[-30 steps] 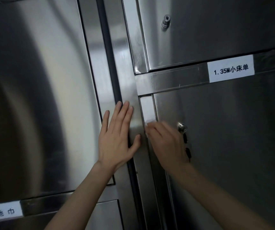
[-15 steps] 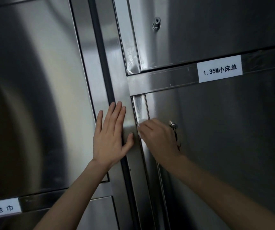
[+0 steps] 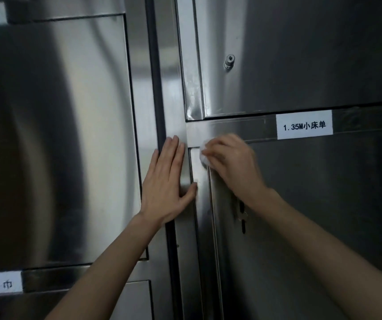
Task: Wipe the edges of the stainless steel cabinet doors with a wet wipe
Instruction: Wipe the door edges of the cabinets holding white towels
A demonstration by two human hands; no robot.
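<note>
Gripping wet wipe (image 3: pixel 203 155), right hand (image 3: pixel 231 162) now tops the door edge (image 3: pixel 200 204), frame centre. Left hand (image 3: pixel 166 185) stays flat, open. Horizontal edge next, probably.

Wipe (image 3: pixel 203 153) on lower door's (image 3: pixel 312 227) top-left corner — label (image 3: pixel 304 127) above-right.

Bunched white wet wipe (image 3: pixel 203 157) at the top-left corner edge of the lower-right stainless steel cabinet door (image 3: pixel 323 215)

Dim, soft light; broad pale glare streaks on the steel door (image 3: pixel 70 135), right side in shadow
</note>
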